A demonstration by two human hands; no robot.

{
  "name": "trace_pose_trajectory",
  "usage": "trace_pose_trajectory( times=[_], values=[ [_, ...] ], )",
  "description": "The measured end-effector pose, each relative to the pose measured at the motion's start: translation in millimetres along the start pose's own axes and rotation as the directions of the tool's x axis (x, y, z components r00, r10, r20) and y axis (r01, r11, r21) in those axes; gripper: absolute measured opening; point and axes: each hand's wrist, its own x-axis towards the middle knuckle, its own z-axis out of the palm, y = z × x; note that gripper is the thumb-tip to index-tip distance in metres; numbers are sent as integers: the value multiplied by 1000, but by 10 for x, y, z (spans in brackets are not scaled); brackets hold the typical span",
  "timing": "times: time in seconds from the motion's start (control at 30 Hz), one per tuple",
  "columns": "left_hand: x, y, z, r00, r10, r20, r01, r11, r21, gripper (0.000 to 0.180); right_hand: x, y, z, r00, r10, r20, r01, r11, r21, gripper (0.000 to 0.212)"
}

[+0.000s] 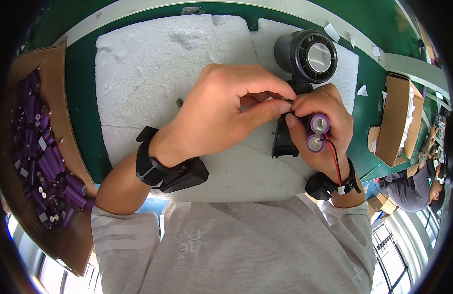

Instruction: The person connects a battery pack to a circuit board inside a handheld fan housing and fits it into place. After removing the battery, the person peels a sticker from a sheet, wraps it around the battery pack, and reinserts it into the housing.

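Note:
My left hand (226, 105) reaches across the white foam sheet, thumb and forefinger pinched together. A tiny dark piece shows at those fingertips, too small to name. My right hand (329, 110) is closed round a purple two-cell battery pack (318, 132), its metal-capped ends facing up. From the pack, red and black wires run down to a small white plug (341, 190) by my right wrist. The right thumb and forefinger meet the left fingertips. Just beyond them lies a black handheld fan (307, 56) with a round grille and silver centre; its handle is partly hidden under my hands.
A cardboard box (77, 196) of purple battery packs (45, 161) stands at the left. At the right is an open carton (395, 120) with white lining. The foam sheet (148, 63) covers much of the green table. Another person (410, 188) sits far right.

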Motion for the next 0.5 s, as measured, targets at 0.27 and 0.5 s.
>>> trace_pose_trajectory(
  times=[0.27, 0.5],
  values=[
    [-2, 15, -2, 1000, -21, 14, 22, 999, -26, 16, -10, -47, 7, 995, 90, -31, -87, 994, 68, 24],
    [-9, -1, 0, 998, -48, 37, 52, 992, -111, 16, 7, -6, -15, 999, -16, 30, 17, 999, -28, 27]
  ],
)
